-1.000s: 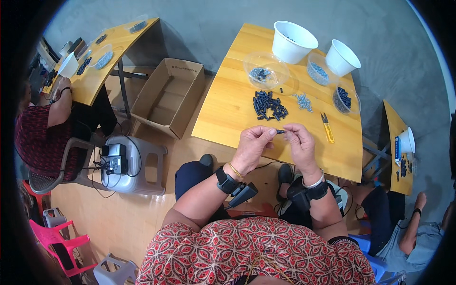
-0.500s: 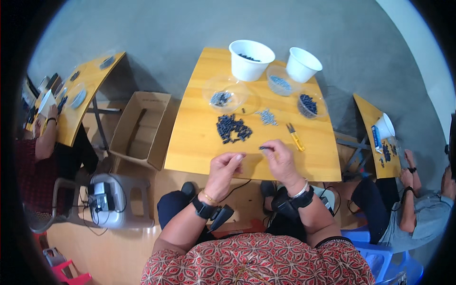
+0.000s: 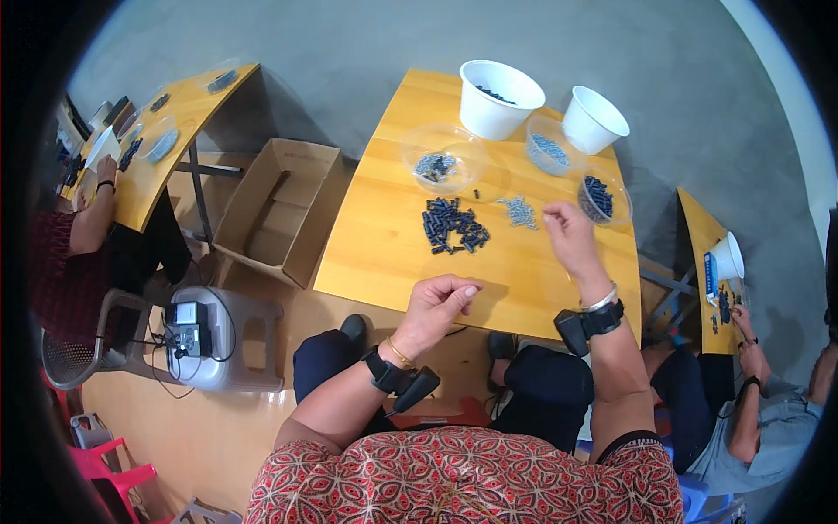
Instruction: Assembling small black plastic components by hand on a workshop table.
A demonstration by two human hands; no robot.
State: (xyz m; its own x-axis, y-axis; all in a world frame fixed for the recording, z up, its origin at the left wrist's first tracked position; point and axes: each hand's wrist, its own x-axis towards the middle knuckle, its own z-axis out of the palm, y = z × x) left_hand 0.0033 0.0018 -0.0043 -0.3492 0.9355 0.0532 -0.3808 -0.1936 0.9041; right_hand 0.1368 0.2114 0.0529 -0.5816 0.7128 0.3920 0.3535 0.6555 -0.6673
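Observation:
Over the table's near edge is my left hand (image 3: 436, 310), thumb and forefinger pressed together; anything between them is too small to make out. My right hand (image 3: 573, 237) reaches further forward, fingers curled, beside a small pile of silvery screws (image 3: 519, 212). It covers the spot where a yellow-handled tool lay, and what its fingers hold is hidden. A heap of short black plastic pieces (image 3: 454, 227) lies left of the screws, with one loose black piece (image 3: 477, 194) behind it. A clear bowl of black pieces (image 3: 598, 199) stands just past my right hand.
Behind the heap stands a clear bowl with screws and dark pieces (image 3: 435, 168). Two white tubs (image 3: 499, 112) and a clear bowl of screws (image 3: 550, 155) line the back. An open cardboard box (image 3: 284, 205) sits left of the table. Co-workers sit at tables on both sides.
My right hand has moved forward and right, onto the yellow-handled tool's place. The small black piece it pinched no longer shows. My left hand stays near the edge; the whole view has shifted.

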